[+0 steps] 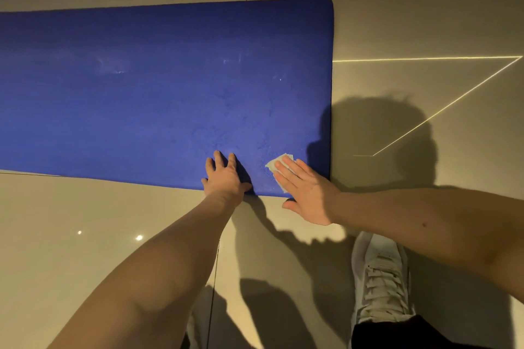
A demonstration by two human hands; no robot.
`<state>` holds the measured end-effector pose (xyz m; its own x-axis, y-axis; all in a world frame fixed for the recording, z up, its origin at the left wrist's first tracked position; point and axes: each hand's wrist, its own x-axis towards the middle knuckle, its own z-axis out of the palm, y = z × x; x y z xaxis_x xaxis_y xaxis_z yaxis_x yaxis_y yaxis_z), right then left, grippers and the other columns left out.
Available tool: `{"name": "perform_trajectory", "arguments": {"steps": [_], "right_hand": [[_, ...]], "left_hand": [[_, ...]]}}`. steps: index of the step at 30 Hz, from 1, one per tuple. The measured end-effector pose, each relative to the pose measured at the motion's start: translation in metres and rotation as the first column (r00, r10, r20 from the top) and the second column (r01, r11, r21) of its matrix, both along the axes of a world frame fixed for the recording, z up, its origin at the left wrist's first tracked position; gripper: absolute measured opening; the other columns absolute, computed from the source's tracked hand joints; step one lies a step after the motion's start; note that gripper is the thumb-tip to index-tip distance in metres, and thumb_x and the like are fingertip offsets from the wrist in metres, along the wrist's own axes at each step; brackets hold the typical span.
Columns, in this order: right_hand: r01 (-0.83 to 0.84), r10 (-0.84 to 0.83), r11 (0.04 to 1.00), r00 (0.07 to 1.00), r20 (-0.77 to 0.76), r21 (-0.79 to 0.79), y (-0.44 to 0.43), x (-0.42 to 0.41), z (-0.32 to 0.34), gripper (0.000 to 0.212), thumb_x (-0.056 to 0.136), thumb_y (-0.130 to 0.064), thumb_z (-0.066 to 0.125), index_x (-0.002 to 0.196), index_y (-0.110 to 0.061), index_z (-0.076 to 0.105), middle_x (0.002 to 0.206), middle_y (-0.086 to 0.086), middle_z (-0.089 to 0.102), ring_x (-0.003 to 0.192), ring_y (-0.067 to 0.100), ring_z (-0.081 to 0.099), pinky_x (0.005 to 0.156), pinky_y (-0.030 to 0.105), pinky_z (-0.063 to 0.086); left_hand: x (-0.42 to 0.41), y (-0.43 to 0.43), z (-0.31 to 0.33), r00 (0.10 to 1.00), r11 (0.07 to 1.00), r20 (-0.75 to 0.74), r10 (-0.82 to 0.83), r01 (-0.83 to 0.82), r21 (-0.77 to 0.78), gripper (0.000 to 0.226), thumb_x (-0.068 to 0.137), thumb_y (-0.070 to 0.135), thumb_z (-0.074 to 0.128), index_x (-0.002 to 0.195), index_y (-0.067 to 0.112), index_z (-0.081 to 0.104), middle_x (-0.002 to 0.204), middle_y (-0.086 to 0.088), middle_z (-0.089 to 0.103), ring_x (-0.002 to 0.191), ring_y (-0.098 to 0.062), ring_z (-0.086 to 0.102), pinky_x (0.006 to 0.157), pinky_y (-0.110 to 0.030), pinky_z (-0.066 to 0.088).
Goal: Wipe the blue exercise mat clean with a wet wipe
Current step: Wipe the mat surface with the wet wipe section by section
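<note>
- Lying on the beige floor (397, 22), the blue foam exercise mat (141, 93) is running off-frame leftward.
- The right hand (304, 193) is pressing flat-fingered on a small white wet wipe (276, 163) near the mat's right corner, half hiding it.
- The left hand (224, 176) is resting spread, empty, on the mat's near edge.

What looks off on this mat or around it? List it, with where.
Pale scuffs mark the blue mat in its far half. Blotchy patches sit just beyond the wet wipe under the right hand. Thin bright lines cross the floor at right. Nothing looks torn or spilled.
</note>
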<state>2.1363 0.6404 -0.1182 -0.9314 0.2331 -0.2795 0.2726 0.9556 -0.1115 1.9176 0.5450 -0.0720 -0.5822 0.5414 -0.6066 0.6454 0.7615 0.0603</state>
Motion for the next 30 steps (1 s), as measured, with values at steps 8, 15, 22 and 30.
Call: {"name": "perform_trajectory", "arguments": {"steps": [8, 15, 22, 30], "right_hand": [[0.221, -0.219, 0.975, 0.968, -0.122, 0.01, 0.087, -0.047, 0.016, 0.079, 0.094, -0.048, 0.064, 0.15, 0.001, 0.038, 0.155, 0.017, 0.038, 0.147, 0.037, 0.031, 0.122, 0.047, 0.024], [-0.114, 0.13, 0.983, 0.986, -0.107, 0.146, 0.005, -0.018, 0.001, 0.069, 0.102, -0.048, 0.049, 0.152, -0.001, 0.04, 0.16, 0.018, 0.034, 0.151, 0.037, 0.026, 0.121, 0.045, 0.016], [-0.345, 0.351, 0.936, 0.929, -0.116, 0.071, -0.002, -0.019, -0.007, 0.067, 0.105, -0.045, 0.042, 0.159, -0.008, 0.028, 0.168, 0.012, 0.018, 0.157, 0.027, 0.01, 0.125, 0.041, 0.003], [-0.313, 0.311, 0.95, 0.935, -0.172, 0.014, 0.01, -0.011, -0.002, 0.07, 0.104, -0.043, 0.05, 0.16, -0.007, 0.028, 0.168, 0.012, 0.019, 0.157, 0.027, 0.01, 0.126, 0.041, 0.005]], "left_hand": [[-0.003, -0.003, 0.0, 0.999, 0.999, -0.032, -0.041, 0.041, 0.004, 0.094, 0.089, 0.05, 0.069, 0.16, 0.03, 0.01, 0.166, 0.002, -0.008, 0.152, -0.03, -0.005, 0.115, -0.052, 0.034], [-0.009, 0.0, 0.014, 0.991, 0.991, -0.067, -0.118, 0.113, -0.073, 0.095, 0.086, 0.058, 0.068, 0.158, 0.036, 0.01, 0.165, 0.003, -0.002, 0.149, -0.027, 0.002, 0.092, -0.044, 0.049], [-0.012, -0.001, 0.018, 0.976, 0.978, -0.107, -0.19, 0.179, -0.103, 0.085, 0.092, 0.054, 0.062, 0.159, 0.038, 0.012, 0.163, 0.003, 0.002, 0.147, -0.028, 0.008, 0.087, -0.041, 0.052], [-0.013, 0.0, 0.017, 0.976, 0.978, -0.112, -0.185, 0.172, -0.118, 0.086, 0.091, 0.057, 0.063, 0.158, 0.04, 0.011, 0.163, 0.005, 0.004, 0.147, -0.027, 0.008, 0.073, -0.037, 0.047]]}}
